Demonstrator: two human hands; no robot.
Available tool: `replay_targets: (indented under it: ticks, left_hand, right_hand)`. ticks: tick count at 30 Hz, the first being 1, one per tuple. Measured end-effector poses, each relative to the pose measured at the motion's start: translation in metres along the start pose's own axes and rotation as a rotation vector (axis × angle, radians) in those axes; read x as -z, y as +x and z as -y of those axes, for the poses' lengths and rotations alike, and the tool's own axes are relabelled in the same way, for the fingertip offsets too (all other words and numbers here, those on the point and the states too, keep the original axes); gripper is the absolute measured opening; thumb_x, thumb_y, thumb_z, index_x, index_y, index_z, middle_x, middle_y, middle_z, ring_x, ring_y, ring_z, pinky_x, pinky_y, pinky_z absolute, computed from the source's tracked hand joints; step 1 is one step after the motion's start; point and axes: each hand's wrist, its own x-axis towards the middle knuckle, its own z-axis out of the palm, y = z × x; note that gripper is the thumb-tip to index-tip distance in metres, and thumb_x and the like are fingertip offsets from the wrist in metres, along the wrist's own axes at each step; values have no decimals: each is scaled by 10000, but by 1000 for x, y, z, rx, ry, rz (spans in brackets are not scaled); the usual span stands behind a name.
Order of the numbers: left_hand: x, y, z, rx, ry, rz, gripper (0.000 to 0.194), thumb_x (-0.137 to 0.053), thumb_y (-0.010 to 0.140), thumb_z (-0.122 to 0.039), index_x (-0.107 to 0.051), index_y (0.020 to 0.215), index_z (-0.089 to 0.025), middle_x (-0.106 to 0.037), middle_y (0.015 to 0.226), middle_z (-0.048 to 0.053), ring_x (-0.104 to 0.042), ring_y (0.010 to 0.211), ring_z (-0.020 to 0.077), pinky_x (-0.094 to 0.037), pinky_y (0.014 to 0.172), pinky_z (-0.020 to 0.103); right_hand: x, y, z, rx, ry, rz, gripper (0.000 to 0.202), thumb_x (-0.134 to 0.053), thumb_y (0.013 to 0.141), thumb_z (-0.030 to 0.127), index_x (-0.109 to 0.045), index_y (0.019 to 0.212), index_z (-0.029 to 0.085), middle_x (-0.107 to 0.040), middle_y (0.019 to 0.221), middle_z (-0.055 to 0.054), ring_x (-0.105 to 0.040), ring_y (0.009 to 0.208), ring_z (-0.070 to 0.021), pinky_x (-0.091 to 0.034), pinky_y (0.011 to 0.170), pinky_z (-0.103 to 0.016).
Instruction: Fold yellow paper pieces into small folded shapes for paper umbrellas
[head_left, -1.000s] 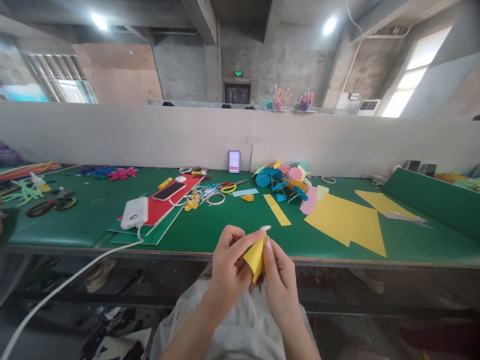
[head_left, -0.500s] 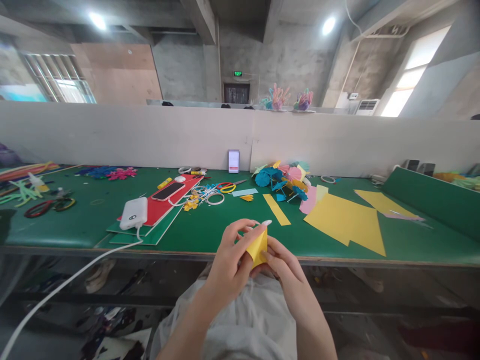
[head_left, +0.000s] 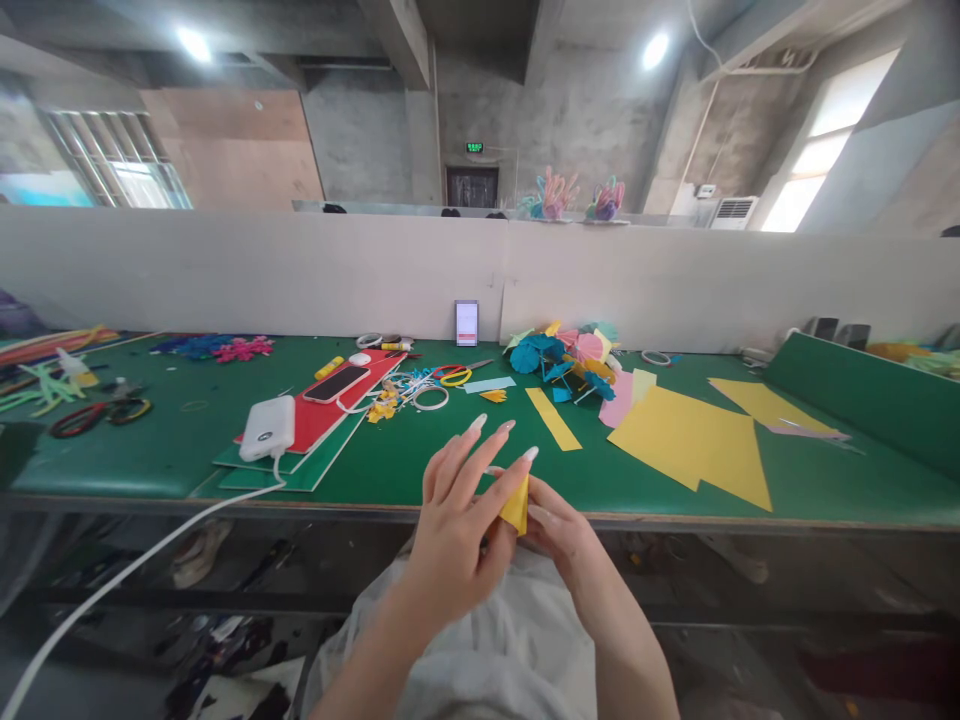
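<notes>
A small piece of folded yellow paper (head_left: pixel 515 508) is held between my two hands, just in front of the table's near edge. My left hand (head_left: pixel 463 515) pinches it between thumb and index finger, while its other fingers stretch up and apart. Along the paper's right side, my right hand (head_left: pixel 559 525) grips it with thumb and fingers. Part of the paper is hidden behind my fingers. Beyond my hands lie a yellow paper strip (head_left: pixel 553 419) and a small orange-yellow paper piece (head_left: pixel 493 396).
Paper umbrellas (head_left: pixel 559 360) are heaped at the back. Large yellow sheets (head_left: pixel 686 440) lie to the right. Leftward are a white power bank (head_left: pixel 268 428) with a cable, a phone (head_left: pixel 337 382) on a red board (head_left: pixel 311 425), and scissors (head_left: pixel 454 375). A lit phone (head_left: pixel 466 323) leans against the partition.
My left hand's middle, ring and little fingers have lifted and spread. The yellow paper looks narrower and more folded, and my right hand has shifted slightly around it.
</notes>
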Motion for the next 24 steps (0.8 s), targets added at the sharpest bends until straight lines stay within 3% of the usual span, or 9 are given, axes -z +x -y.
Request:
replay_targets:
  ticks: [3,6,8,10,13,16,18,21,24]
  left_hand:
    - [-3,-5,-7,39,44,14,599,-431,834,-119,-355,1414,-250,-201,1539,53,-111,1408,295,-58,1118,514]
    - [-2,-8,-15,114,31,58,637,-417,853,-124,-256,1454,-262,-128,1558,48,-53,1419,302,11,1113,555]
    - [3,-9,-17,157,-74,128,681,-429,857,-118,-183,1471,-279,-108,1561,50,-32,1420,314,-27,1109,586]
    - [12,-10,-15,199,-304,228,694,-481,874,-183,-151,1474,-300,-111,1560,51,-34,1421,319,-174,1108,557]
    - [26,-10,-7,305,-691,153,546,-497,899,-346,-328,1416,-300,-235,1525,60,-173,1404,295,-318,1082,451]
    - [32,-8,1,475,-831,3,431,-457,915,-421,-470,1323,-281,-450,1405,62,-362,1320,258,-347,1067,404]
    - [32,-5,2,546,-900,41,395,-498,892,-436,-554,1249,-276,-511,1356,56,-427,1265,257,-429,994,361]
    - [29,-1,-3,660,-1085,207,370,-539,867,-434,-610,1199,-286,-465,1404,66,-635,909,205,-548,682,274]
    - [25,1,-8,793,-1196,251,339,-582,849,-395,-645,1165,-289,-450,1415,86,-544,516,55,-479,468,216]
  right_hand:
    - [-8,1,4,75,-29,72,373,-518,883,454,-612,1172,237,-648,1133,-80,-595,1044,-236,-476,885,-351]
    - [-13,4,3,112,-116,22,339,-559,871,421,-607,1122,198,-660,862,-45,-608,760,-173,-490,672,-265]
    - [-12,6,2,138,-163,-32,278,-553,874,415,-639,994,180,-622,754,-17,-563,653,-140,-444,564,-224]
    - [-8,7,3,169,-159,4,250,-544,883,399,-655,878,175,-604,704,-5,-546,620,-128,-429,547,-214]
    - [-2,4,8,151,-78,144,232,-521,903,364,-663,856,187,-630,684,-3,-579,614,-131,-467,616,-235]
    - [-1,2,11,105,-24,234,196,-506,919,330,-639,899,187,-664,697,-15,-617,628,-137,-481,651,-253]
    - [-3,2,10,79,4,277,151,-518,920,309,-599,895,184,-668,692,-16,-630,634,-136,-481,637,-249]
    - [-3,4,4,51,75,347,90,-537,919,283,-503,925,200,-665,692,-4,-644,654,-136,-490,627,-255]
    - [-2,4,-2,57,90,361,138,-534,926,277,-409,952,224,-657,699,13,-650,673,-137,-501,638,-272]
